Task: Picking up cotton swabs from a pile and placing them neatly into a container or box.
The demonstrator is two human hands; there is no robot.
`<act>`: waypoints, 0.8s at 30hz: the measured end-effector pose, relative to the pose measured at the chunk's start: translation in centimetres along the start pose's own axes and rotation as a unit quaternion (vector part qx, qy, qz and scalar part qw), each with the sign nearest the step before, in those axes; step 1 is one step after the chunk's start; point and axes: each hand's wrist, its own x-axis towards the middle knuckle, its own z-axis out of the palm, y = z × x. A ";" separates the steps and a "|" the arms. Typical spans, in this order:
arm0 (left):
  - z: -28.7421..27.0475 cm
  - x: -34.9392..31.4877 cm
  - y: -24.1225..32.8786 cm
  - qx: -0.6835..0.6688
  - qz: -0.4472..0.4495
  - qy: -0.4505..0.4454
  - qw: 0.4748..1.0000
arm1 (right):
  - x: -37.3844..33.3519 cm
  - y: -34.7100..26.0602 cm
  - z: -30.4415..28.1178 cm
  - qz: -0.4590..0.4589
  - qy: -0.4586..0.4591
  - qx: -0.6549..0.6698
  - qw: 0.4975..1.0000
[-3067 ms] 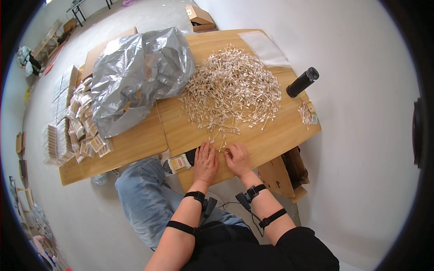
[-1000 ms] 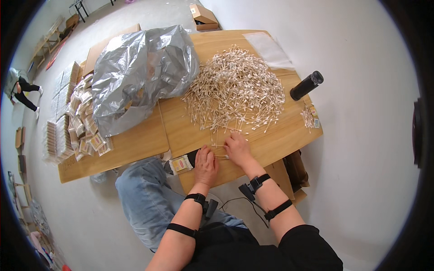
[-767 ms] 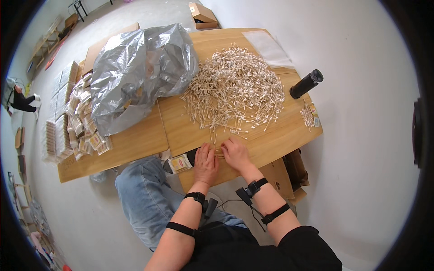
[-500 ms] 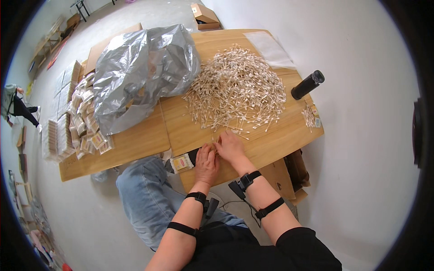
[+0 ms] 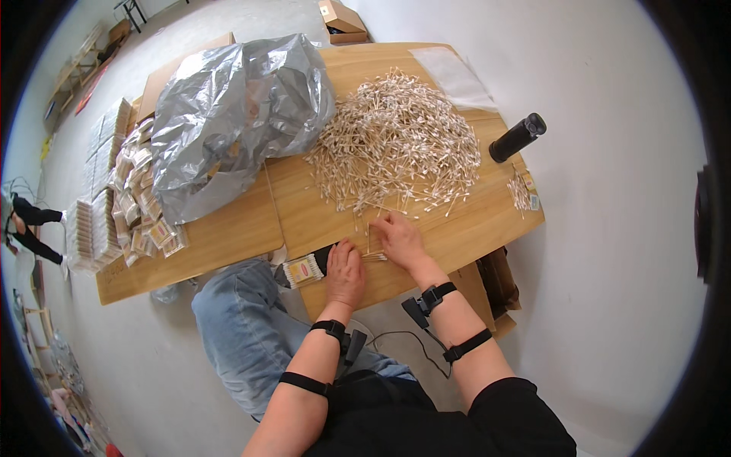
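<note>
A large heap of cotton swabs (image 5: 396, 145) with white tips and wooden sticks covers the middle of the table. My right hand (image 5: 402, 242), just in front of the heap, has thumb and fingers pinched together on a cotton swab (image 5: 368, 240). My left hand (image 5: 346, 276) is curled down near the table's front edge, with a few swab sticks (image 5: 375, 257) poking out on its right. Left of it, a clear pack of swabs (image 5: 302, 270) with a yellow and red label lies on a black piece (image 5: 322, 257). My left palm and fingertips are hidden.
A crumpled silver plastic sheet (image 5: 236, 122) lies at the left, beside piled small packs (image 5: 137, 194) and stacked packs (image 5: 93, 228). A black cylinder (image 5: 518, 137) stands at the right, near some loose swabs (image 5: 519, 192). An open carton (image 5: 487, 293) is below the table. Another person (image 5: 34, 225) is far left.
My right hand has moved right, away from my left hand, and a swab now shows at its fingertips. Swab sticks beside my left hand have come into sight.
</note>
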 end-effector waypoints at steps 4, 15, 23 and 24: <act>0.0 0.0 -0.1 -0.011 -0.003 0.018 1.000 | -0.4 0.0 -0.4 -0.027 -0.001 -0.010 1.000; 0.2 0.1 -0.1 0.001 -0.013 0.026 1.000 | -0.9 -0.8 -0.7 -0.106 0.011 0.005 0.994; 0.4 0.1 -0.2 -0.003 -0.019 0.040 0.999 | -1.3 -0.6 -1.0 -0.094 0.028 -0.002 0.995; 0.4 0.1 -0.2 -0.008 -0.027 0.038 0.999 | -1.4 -0.6 -0.9 -0.092 0.028 -0.002 0.995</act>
